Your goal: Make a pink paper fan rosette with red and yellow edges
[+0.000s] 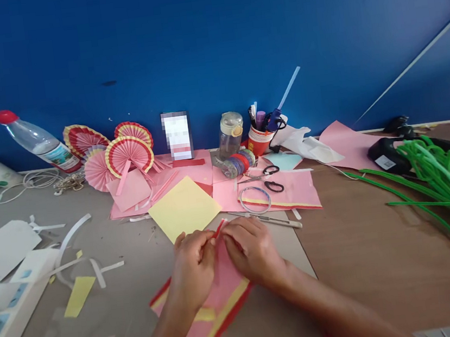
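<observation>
Blue wall [193, 41] across the back, with a pale line slanting down at right. Below, a table [365, 277], grey at left and brown at right, crowded along its far side. At far right, a loose bundle of green stems [443, 174], some straying over the brown part. At near left, a white power strip [16, 309]. On the grey part, under and between the hands, a pink sheet [224, 278] edged in yellow and red. At its far end, left hand [196, 265] and right hand [255, 249] close together, each pinched narrow on the paper, with a bit of red edge between. Just beyond, partly behind the left hand, a yellow square [184, 209], overlapping pink paper [223, 190]. Along the wall, from left to right: tilted bottle [37, 142], pleated fans [128, 153], upright phone [177, 136] with blurred screen, clear flask [231, 132], red cup [260, 141] of pens. In front of flask and cup, tape rolls [238, 164], then scissors [265, 175] and a tape ring [270, 200]. Just beyond the right hand, a thin grey tool [278, 221]. At left, a small yellow scrap [80, 295].
</observation>
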Demonstrator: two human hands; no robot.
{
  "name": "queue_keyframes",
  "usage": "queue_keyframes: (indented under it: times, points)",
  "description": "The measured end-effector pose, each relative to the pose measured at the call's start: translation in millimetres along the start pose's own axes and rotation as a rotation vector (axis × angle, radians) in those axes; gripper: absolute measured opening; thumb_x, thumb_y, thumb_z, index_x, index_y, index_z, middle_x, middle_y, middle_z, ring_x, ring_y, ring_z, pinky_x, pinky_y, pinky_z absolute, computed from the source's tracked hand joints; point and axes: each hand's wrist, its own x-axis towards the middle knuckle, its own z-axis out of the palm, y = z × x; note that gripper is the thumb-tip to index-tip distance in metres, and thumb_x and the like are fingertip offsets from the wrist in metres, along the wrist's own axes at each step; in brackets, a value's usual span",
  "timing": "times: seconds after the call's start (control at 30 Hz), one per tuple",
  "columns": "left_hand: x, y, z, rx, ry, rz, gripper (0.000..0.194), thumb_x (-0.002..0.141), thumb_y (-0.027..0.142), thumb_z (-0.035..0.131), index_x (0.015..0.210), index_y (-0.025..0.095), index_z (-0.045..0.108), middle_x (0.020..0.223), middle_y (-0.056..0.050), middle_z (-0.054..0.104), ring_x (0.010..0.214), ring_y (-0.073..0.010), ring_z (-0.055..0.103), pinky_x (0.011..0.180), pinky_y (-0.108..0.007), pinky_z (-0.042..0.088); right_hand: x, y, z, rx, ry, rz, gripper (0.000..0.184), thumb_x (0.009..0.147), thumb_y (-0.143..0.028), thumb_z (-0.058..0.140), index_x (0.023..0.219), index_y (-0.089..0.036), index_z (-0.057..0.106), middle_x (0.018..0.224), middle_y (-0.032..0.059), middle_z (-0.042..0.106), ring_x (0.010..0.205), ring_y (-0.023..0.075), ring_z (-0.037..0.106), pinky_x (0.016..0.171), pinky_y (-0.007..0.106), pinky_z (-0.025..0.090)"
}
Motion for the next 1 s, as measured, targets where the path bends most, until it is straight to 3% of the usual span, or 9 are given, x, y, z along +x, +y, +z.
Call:
queue_keyframes:
  times: [0.1, 0.2, 0.43, 0.6, 0.73, 1.0]
  points:
    - [-1.5, 2.9, -0.5, -0.116, -0.061, -0.056, 0.026, 0.084, 0.032, 0.043, 0.075, 0.022, 0.065, 0.073, 0.0, 0.067, 0.07, -0.0177, 0.061, 0.066, -0.028, 0.048, 0.3, 0.1, -4.4, -0.044, 0.011, -0.017, 0.016, 0.088, -0.012, 0.046, 0.082, -0.017, 0.06, 0.074, 0.0051, 0.066, 0.072, 0.0162, 0.061, 0.067, 0.03, 0.04]
    - [-2.0, 5.1, -1.2, -0.189, -0.081, -0.133, 0.025, 0.083, 0.034, 0.046, 0.079, 0.021, 0.068, 0.067, 0.002, 0.066, 0.063, -0.0155, 0.059, 0.057, -0.024, 0.046, -0.7, -1.9, -6.6, -0.069, 0.015, -0.04, 0.015, 0.088, -0.012, 0.046, 0.081, -0.017, 0.059, 0.073, 0.0039, 0.066, 0.071, 0.0151, 0.06, 0.068, 0.031, 0.038]
    - [-0.4, 6.2, 1.2, -0.188, -0.082, -0.124, 0.027, 0.082, 0.033, 0.047, 0.084, 0.021, 0.071, 0.074, 0.001, 0.068, 0.072, -0.0173, 0.063, 0.067, -0.026, 0.049, -2.7, -2.3, -3.2, -0.15, 0.014, -0.092, 0.017, 0.088, -0.01, 0.047, 0.076, -0.017, 0.057, 0.069, 0.0027, 0.064, 0.066, 0.0135, 0.057, 0.071, 0.032, 0.036]
    - [1.7, 5.0, 6.4, -0.14, -0.084, -0.091, 0.026, 0.084, 0.03, 0.045, 0.076, 0.021, 0.069, 0.07, 0.001, 0.067, 0.069, -0.0173, 0.062, 0.064, -0.027, 0.048, -1.7, -1.0, -2.3, -0.214, -0.031, -0.079, 0.021, 0.089, -0.011, 0.045, 0.072, -0.017, 0.056, 0.064, 0.0022, 0.06, 0.063, 0.0138, 0.053, 0.072, 0.033, 0.035]
    - [2.7, 0.5, 10.4, -0.089, -0.082, -0.06, 0.027, 0.083, 0.027, 0.043, 0.073, 0.021, 0.067, 0.078, -0.001, 0.07, 0.073, -0.0181, 0.063, 0.065, -0.028, 0.048, -1.0, 1.8, -0.7, -0.222, -0.041, -0.065, 0.021, 0.088, -0.01, 0.044, 0.07, -0.017, 0.054, 0.064, 0.0028, 0.058, 0.062, 0.0143, 0.05, 0.07, 0.032, 0.035]
    - [5.7, -5.1, 11.5, -0.152, -0.129, -0.132, 0.027, 0.084, 0.029, 0.042, 0.072, 0.021, 0.065, 0.078, -0.001, 0.069, 0.075, -0.0178, 0.062, 0.067, -0.028, 0.046, -1.6, 8.5, -0.4, -0.174, -0.125, -0.083, 0.022, 0.09, -0.012, 0.043, 0.072, -0.017, 0.055, 0.065, 0.0035, 0.057, 0.064, 0.0154, 0.051, 0.068, 0.03, 0.036]
